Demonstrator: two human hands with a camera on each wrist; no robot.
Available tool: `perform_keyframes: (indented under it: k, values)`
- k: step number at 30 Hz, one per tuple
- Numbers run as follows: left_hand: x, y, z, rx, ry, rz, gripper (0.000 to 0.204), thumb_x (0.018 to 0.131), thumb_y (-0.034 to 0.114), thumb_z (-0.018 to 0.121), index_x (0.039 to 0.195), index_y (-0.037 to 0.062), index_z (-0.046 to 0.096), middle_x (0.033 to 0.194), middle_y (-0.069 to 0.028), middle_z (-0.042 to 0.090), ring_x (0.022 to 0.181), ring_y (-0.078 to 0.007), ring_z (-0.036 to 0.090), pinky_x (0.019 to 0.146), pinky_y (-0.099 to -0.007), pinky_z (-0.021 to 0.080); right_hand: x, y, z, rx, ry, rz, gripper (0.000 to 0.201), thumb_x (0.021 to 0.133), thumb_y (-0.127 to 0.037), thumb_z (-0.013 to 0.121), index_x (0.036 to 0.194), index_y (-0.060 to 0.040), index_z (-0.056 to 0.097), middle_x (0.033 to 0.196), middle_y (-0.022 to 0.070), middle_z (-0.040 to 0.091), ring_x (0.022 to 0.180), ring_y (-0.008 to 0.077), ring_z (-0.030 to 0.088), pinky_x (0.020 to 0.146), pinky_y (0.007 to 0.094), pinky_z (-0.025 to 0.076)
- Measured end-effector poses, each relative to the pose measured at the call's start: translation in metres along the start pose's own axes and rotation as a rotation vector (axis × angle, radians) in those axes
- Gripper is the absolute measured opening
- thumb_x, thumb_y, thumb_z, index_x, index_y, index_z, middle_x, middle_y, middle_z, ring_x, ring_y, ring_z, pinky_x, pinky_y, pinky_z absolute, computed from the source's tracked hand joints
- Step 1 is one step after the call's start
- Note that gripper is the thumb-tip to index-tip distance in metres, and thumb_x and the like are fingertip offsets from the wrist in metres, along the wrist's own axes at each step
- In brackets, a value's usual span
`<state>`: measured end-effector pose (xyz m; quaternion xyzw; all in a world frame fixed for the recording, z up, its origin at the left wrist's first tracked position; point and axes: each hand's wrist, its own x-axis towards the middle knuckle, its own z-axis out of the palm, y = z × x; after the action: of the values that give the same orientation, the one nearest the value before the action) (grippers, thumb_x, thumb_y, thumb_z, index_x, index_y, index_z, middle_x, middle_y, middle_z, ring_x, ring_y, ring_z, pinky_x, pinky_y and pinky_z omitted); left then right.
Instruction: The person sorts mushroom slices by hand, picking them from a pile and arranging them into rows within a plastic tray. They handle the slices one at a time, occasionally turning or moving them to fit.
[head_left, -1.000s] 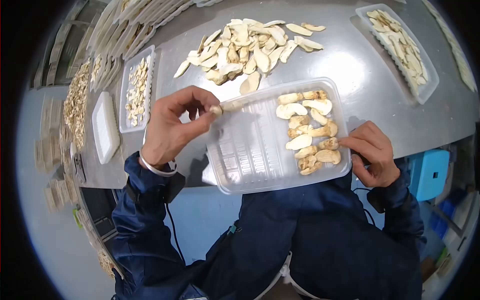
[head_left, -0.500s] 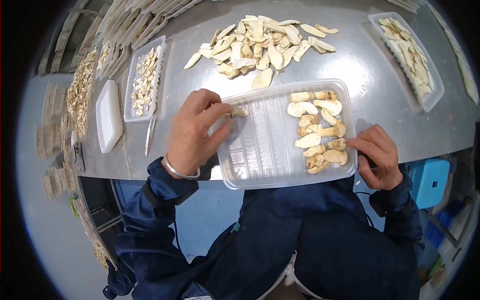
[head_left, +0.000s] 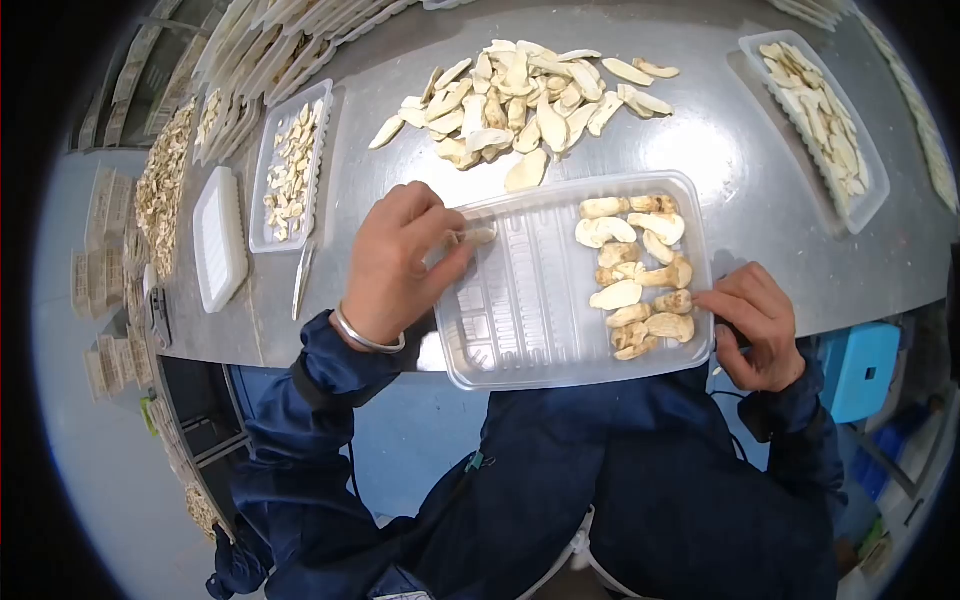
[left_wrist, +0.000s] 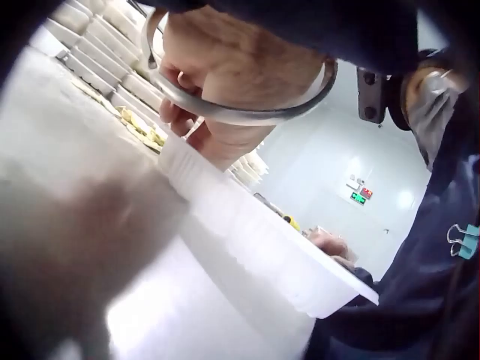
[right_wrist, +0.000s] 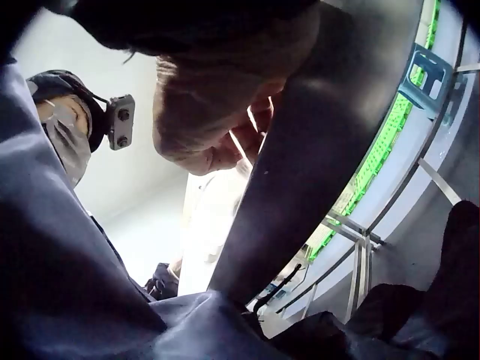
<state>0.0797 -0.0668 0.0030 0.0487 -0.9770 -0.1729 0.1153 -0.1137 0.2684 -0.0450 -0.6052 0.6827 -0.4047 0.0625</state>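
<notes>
Plastic tray (head_left: 535, 320): before you at the front of the table (head_left: 770, 240); laid slices (head_left: 615, 295) occupy its right part, while its middle and left floor lie bare.
Left hand (head_left: 402, 260): your thumb and forefinger appear to pinch one slice (head_left: 482, 236) inside the tray's far left corner; contact with the floor cannot be confirmed.
Right hand (head_left: 755, 325): fingers bent, one fingertip at the right rim (head_left: 705, 250); whether they grip the wall cannot be told.
Placement: judged to be the step in hand; lower the slice flat, part your fingers gently, and leave neighbours beside it rather than overlapping.
Steadying: advisable to hold the right side still while the left corner is worked.
Near edge: the tray seems to reach past the table's front; pressing there could tip it.
Pile (head_left: 520, 100): just beyond the far rim; lift your knuckles over that rim on each trip.
Open room: bare table toward the right tray (head_left: 872, 195); tighter on the left, where a slim tool (head_left: 302, 280) lies near the left tray (head_left: 322, 130).
</notes>
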Motion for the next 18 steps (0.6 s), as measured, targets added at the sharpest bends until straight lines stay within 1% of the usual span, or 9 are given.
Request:
perform_keyframes:
  k: [3,4,7,8,11,14,17,18]
  values:
    - [0.022,-0.006,-0.011,-0.026,0.086,-0.042,0.024,0.079,0.002,0.079,0.101,0.0027,0.071,0.095,-0.0114,0.064,0.087,-0.0251,0.062,0.076,-0.0359,0.050,0.000,0.001,0.000,0.002,0.001,0.004,0.048,0.064,0.007,0.059,0.110,0.0013,0.071,0.091,0.0142,0.067,0.078,0.0298,0.060,0.070,0.0380,0.048]
    - [0.034,-0.009,-0.014,0.002,0.101,-0.005,0.025,0.082,0.005,0.078,0.105,0.0021,0.071,0.096,-0.0111,0.065,0.085,-0.0234,0.063,0.076,-0.0342,0.051,0.000,0.001,0.001,0.002,0.002,0.002,0.048,0.064,0.007,0.059,0.109,0.0013,0.071,0.091,0.0142,0.067,0.078,0.0298,0.060,0.070,0.0380,0.048]
    - [0.063,-0.029,-0.003,0.014,0.069,0.007,0.024,0.084,0.009,0.077,0.106,0.0006,0.071,0.094,-0.0107,0.065,0.084,-0.0233,0.063,0.074,-0.0331,0.050,0.001,-0.001,0.000,0.010,-0.003,0.007,0.047,0.064,0.007,0.059,0.109,0.0013,0.071,0.091,0.0140,0.067,0.078,0.0299,0.059,0.070,0.0382,0.048]
    - [0.069,-0.034,0.003,-0.009,0.046,0.004,0.022,0.085,0.012,0.076,0.103,0.0001,0.071,0.091,-0.0096,0.064,0.080,-0.0220,0.061,0.071,-0.0323,0.049,0.001,-0.002,-0.001,0.010,0.000,0.017,0.047,0.064,0.007,0.059,0.109,0.0013,0.071,0.091,0.0139,0.067,0.078,0.0299,0.059,0.070,0.0383,0.048]
    - [0.079,-0.041,0.012,0.005,-0.003,-0.040,0.018,0.084,0.010,0.075,0.098,0.0003,0.070,0.088,-0.0078,0.063,0.076,-0.0197,0.058,0.069,-0.0322,0.048,0.000,0.000,-0.001,0.014,0.006,0.007,0.047,0.065,0.007,0.059,0.110,0.0011,0.071,0.090,0.0137,0.066,0.078,0.0301,0.059,0.069,0.0386,0.048]
    - [0.079,-0.040,0.015,-0.013,-0.008,-0.050,0.015,0.084,0.010,0.075,0.093,0.0001,0.069,0.084,-0.0067,0.061,0.073,-0.0182,0.055,0.067,-0.0318,0.047,0.001,0.000,0.000,0.019,0.008,0.011,0.047,0.065,0.007,0.059,0.110,0.0009,0.071,0.090,0.0136,0.066,0.078,0.0302,0.059,0.069,0.0387,0.048]
    - [0.077,-0.037,0.016,-0.024,-0.001,-0.059,0.013,0.083,0.008,0.074,0.090,-0.0002,0.067,0.083,-0.0067,0.060,0.074,-0.0180,0.057,0.067,-0.0317,0.046,0.001,-0.001,0.000,0.019,0.004,0.013,0.047,0.064,0.008,0.059,0.110,0.0011,0.071,0.089,0.0137,0.066,0.077,0.0302,0.059,0.069,0.0387,0.048]
    - [0.075,-0.034,0.014,-0.055,0.010,-0.073,0.012,0.082,0.008,0.074,0.089,0.0011,0.067,0.084,-0.0080,0.061,0.077,-0.0226,0.059,0.069,-0.0344,0.048,0.001,-0.001,0.000,0.017,0.005,0.012,0.048,0.064,0.008,0.059,0.110,0.0010,0.071,0.089,0.0137,0.066,0.077,0.0302,0.059,0.069,0.0386,0.048]
